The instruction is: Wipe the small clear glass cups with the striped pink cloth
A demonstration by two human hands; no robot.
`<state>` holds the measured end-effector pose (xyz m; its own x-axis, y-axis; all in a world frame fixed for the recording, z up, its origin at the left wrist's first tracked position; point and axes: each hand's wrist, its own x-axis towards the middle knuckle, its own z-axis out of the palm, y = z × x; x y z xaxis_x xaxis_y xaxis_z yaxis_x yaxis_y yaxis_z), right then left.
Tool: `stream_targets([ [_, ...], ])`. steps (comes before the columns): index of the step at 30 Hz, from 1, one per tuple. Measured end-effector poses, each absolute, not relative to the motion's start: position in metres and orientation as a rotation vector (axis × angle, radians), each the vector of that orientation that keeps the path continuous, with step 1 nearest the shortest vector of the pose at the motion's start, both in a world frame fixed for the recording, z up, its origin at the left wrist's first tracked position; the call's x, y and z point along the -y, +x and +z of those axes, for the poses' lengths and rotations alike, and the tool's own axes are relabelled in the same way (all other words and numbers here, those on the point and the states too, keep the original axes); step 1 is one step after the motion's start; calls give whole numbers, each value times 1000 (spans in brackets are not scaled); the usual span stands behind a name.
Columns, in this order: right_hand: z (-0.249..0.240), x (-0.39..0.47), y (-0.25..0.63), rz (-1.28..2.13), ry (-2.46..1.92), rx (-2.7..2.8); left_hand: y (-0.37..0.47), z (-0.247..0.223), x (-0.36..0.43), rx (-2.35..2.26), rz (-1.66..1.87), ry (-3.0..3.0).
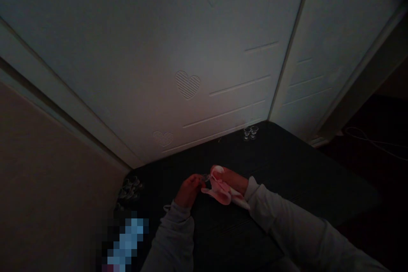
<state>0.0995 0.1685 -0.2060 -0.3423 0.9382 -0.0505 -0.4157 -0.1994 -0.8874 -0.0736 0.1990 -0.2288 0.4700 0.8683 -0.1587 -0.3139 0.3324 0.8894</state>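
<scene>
Over the dark table, my left hand (190,188) is closed on a small clear glass (205,177), seen only in part. Just to its right, my right hand (232,178) grips a pink and white cloth (221,192), which covers most of its fingers and meets the glass. The cloth's loose end hangs below the right wrist. Two small stemmed glasses (250,132) stand together at the table's back edge, by the white panel. Several more clear glasses (130,188) are grouped at the table's left edge. The scene is dim.
The dark table (280,165) runs along a white panel (143,72) with embossed hearts and lines. A brown surface (47,170) rises at the left. A pixelated blue patch is at the lower left. A white cable (376,141) lies at the far right.
</scene>
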Motion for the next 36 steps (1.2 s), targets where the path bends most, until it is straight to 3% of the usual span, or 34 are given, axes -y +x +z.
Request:
stream_targets([
  [14,-211,-174,95,1785,-735,777,-71,-225,-200,-757,951,781],
  [36,-217,-174,94,1603,-891,1005,-71,-229,-202,-764,984,739],
])
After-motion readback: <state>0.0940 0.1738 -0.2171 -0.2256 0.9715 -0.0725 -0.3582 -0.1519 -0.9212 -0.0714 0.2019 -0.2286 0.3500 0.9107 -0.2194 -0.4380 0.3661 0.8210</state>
